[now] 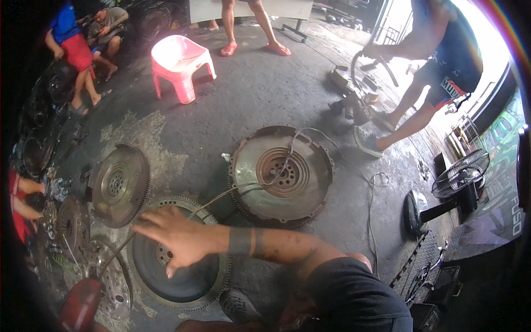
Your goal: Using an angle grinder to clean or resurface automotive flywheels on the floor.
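My right hand (180,238) reaches in from the lower right, fingers spread, over a dark flywheel (185,285) with a toothed rim. A grey power cord (235,189) runs under or behind the hand; whether the fingers touch cord or flywheel I cannot tell. The cord leads down left to a red tool (81,304), cut off by the dark rim. Beyond the arm lies a larger round housing or flywheel (240,166) with a bolt-hole centre and the cord across it. Another toothed flywheel (105,193) leans left. My left hand is not visible.
Clutch discs and plates (119,296) lie at lower left. A pink plastic chair (180,61) stands ahead. A person (451,55) bends over metal parts at upper right; others stand or sit farther back. A fan (453,193) and loose cord (373,221) are on the right.
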The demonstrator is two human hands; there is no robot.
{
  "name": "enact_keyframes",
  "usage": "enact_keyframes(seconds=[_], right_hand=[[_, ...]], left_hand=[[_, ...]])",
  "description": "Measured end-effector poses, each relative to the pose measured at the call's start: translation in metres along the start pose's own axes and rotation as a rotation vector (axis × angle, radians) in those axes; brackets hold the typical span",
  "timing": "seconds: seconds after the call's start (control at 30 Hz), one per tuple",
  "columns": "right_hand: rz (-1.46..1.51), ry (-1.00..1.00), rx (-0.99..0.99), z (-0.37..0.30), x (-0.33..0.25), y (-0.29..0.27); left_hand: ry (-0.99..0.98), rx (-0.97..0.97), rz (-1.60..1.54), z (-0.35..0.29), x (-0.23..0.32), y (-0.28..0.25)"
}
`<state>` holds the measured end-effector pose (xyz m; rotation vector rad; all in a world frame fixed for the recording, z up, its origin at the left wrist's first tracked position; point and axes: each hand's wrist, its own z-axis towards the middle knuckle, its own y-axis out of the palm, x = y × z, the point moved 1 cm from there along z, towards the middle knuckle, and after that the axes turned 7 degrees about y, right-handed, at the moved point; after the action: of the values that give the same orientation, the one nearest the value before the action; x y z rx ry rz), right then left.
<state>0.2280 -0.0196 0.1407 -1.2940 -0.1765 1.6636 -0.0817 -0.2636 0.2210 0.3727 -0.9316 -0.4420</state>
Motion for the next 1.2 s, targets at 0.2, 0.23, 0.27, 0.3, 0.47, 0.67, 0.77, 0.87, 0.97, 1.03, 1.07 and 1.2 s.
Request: enact_keyframes(seconds=[0.2,0.23,0.27,0.3,0.47,0.67,0.77,0.87,0.97,1.03,1.07,1.2], right_hand=[[0.151,-0.017,-0.028,0.000,-0.045,0.069],[0.204,0.014,-0.090,0.001,-0.048,0.078],[0.214,0.042,-0.166,0.000,-0.051,0.078],[0.229,0.044,-0.178,-0.005,-0.046,0.082],[-0.250,0.125,-0.312,-0.047,0.034,0.114],[-0.070,0.067,-0.504,-0.061,0.065,0.074],[0.093,0.317,-1.041,-0.075,0.085,0.061],[-0.035,0.358,-0.635,-0.099,0.096,0.046],[-0.030,0.428,-0.077,-0.098,0.127,0.040],[-0.069,0.346,-0.105,-0.072,0.118,0.038],[-0.113,0.279,-0.118,-0.059,0.107,0.038],[-0.223,0.215,-0.477,-0.048,0.070,0.071]], left_hand=[[-0.423,-0.409,-0.265,-0.040,0.004,-0.007],[-0.424,-0.612,-0.345,-0.055,0.012,0.000],[-0.456,-0.693,-0.393,-0.067,0.019,0.009],[-0.461,-0.685,-0.376,-0.070,0.020,0.010],[0.136,-0.772,0.035,-0.059,0.043,0.020],[-0.040,-0.513,-0.114,-0.020,0.050,-0.006],[-0.015,-0.444,-0.198,0.003,0.034,-0.038],[-0.116,-0.474,-0.310,-0.003,0.040,-0.027],[-0.266,-0.436,-0.461,-0.021,0.044,-0.003],[-0.184,-0.462,-0.389,-0.021,0.043,0.004],[-0.115,-0.499,-0.325,-0.021,0.041,0.005],[-0.134,-0.671,-0.307,-0.031,0.045,0.013]])
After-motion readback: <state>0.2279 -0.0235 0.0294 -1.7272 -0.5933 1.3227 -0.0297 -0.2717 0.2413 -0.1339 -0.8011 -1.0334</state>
